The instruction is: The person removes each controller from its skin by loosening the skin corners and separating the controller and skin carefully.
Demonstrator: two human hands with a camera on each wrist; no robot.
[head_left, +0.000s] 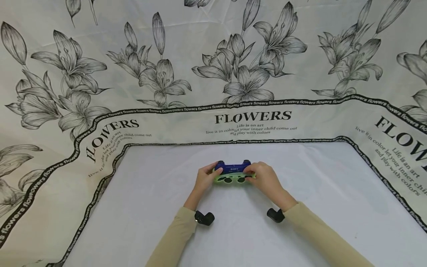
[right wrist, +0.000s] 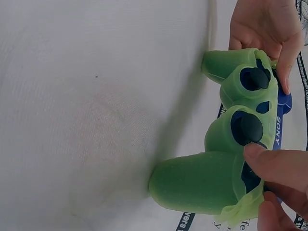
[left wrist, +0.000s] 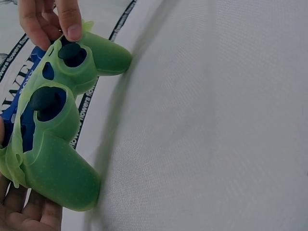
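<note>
left hand [head_left: 204, 181] grips blue controller [head_left: 233, 168], thumb laid on it | right hand [head_left: 265, 181] apparently pinches green cover's [right wrist: 195, 183] edge | forearms [head_left: 175, 237] converge

left hand [head_left: 205, 179] and right hand [head_left: 266, 180] flank the controller [head_left: 234, 168], near side free

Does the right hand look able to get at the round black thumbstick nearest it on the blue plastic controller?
Likely yes: the right hand has its thumb beside the round black thumbstick, which pokes through an opening in the translucent green cover, seemingly leaving the way free.
</note>
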